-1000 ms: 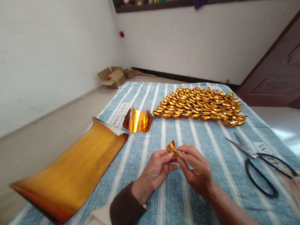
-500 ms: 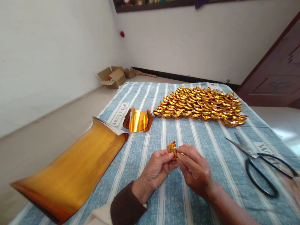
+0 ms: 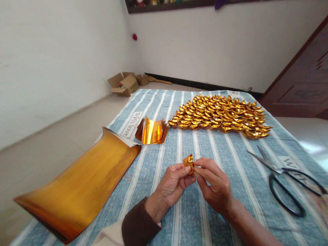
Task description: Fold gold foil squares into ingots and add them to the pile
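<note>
Pinching: both hands meet over the near middle of the striped cloth (image 3: 230, 150), a small piece of folded gold foil paper (image 3: 189, 161) caught between their fingertips.
Left hand: the left hand (image 3: 170, 186) is curled, thumb and forefinger closed on the left side of the folded gold foil paper; a dark brown sleeve (image 3: 137, 227) covers the wrist.
Right hand: the right hand (image 3: 216, 188) grasps the right side of the same piece with thumb and forefinger, the other fingers bent beneath; the forearm is bare.
Held piece: creased and crumpled into a small peaked shape, raised just above the cloth, its upper corner sticking up past the fingertips.
Cloth: blue and white stripes, printed labels reading "With love" (image 3: 131, 124).
Finished pieces: a wide bed of folded gold paper ingots (image 3: 220, 114) lies in close rows on the far part of the cloth, well apart from the hands.
Cut squares: a small stack of gold foil squares (image 3: 151, 131), curled upward, sits to the left of the ingots.
Large sheets: a pile of big gold foil sheets (image 3: 79, 186) lies at the cloth's left edge, its far end curling up.
Scissors: black-handled scissors (image 3: 284, 174) rest blades apart on the right side of the cloth.
Background: open cardboard boxes (image 3: 125, 84) stand on the floor by the far wall.
</note>
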The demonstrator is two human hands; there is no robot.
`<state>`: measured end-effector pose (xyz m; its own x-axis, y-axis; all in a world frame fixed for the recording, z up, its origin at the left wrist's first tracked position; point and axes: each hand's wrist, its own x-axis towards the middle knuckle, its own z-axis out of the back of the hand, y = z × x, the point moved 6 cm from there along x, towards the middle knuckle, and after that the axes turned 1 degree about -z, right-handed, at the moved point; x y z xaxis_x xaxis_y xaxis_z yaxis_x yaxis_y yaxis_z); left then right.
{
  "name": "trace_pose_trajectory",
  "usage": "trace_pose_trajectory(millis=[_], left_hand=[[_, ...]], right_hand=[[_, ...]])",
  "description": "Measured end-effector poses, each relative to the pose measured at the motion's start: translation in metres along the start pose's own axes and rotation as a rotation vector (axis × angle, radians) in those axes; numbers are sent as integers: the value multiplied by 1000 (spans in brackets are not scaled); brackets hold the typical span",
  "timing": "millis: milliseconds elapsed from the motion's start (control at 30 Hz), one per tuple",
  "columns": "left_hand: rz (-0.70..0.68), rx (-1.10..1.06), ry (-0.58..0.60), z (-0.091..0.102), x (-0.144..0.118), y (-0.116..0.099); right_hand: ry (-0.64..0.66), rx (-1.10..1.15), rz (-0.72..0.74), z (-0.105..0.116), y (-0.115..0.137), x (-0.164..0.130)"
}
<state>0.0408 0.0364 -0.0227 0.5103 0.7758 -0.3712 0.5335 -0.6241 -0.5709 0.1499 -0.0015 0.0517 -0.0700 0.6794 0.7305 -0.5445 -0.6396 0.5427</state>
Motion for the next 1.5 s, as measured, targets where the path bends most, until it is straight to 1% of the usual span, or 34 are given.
trace_pose_trajectory(millis=[333,567,633,833,1033,1200,1500], left_hand=[[-17,-8,3,-1,2,-1],[-16,-14,-22,1,3,1],[-20,-9,-26,1,3,1],[-65,2,-57,1,3,-3],[-63,26,-91,3,2,-3],[-55,33,-96,3,2,-1],[-51,37,-116,4,3,-2]], right_hand=[[-38,-12,-42,-4,-8,-7],[-41,14,-124,-7,-11,-9],[-44,12,-129,-7,-12,-9],[-105,-42,-121,-4,-13,-12],[-85,-4,-178,-5,-15,-12],[-71,18,-166,-5,-14,-10],[-75,-5,-134,-4,-14,-10]])
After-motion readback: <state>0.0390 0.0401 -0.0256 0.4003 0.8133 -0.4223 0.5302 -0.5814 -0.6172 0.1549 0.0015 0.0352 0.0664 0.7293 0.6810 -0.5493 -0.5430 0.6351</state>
